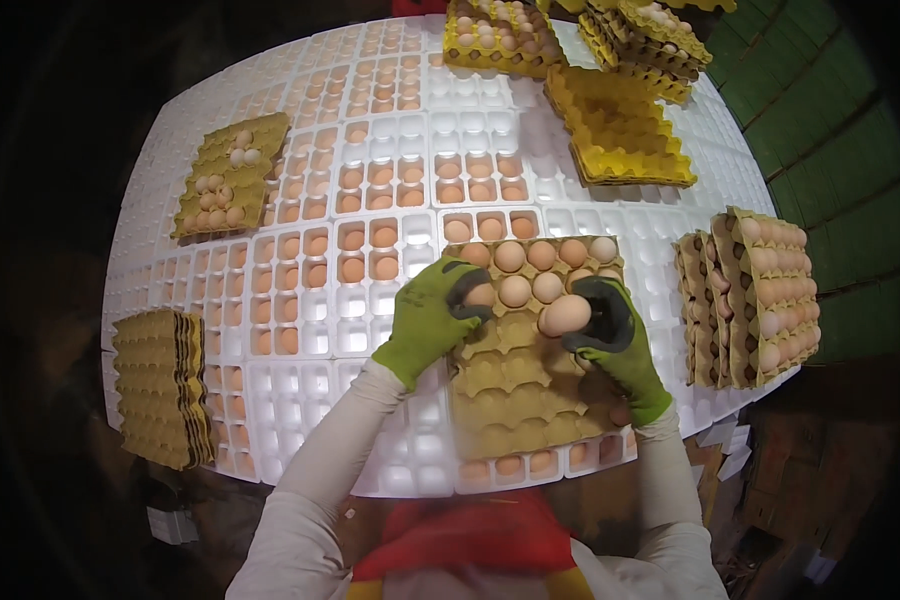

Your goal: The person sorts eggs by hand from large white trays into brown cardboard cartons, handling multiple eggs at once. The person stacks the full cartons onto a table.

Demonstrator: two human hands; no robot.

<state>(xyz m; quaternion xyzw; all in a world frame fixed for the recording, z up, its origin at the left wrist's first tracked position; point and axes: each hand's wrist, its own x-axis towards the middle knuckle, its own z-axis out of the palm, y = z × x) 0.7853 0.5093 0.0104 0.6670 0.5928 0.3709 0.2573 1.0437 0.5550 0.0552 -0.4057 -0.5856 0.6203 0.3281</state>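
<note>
Before me lies a pulp egg tray (521,382), its far rows holding brown eggs and its near cups mostly bare. My left hand (431,311), in a green glove with dark fingertips, curls its fingers and thumb around a brown egg (481,295) at the tray's left side. Whether that egg is off its cup cannot be seen. Over the tray's right side, my right hand (630,360), gloved alike, grips a pale brown egg (568,313). The edge of another egg shows just behind it. The tray rests on white foam egg cartons (300,394).
Foam cartons, some filled with brown eggs (385,237), cover the table. Egg-filled pulp trays (784,300) stand at the right. Stacked pulp trays (154,386) stand at the near left. A yellow tray stack (622,127) lies far right; another tray (221,180) holds eggs at left.
</note>
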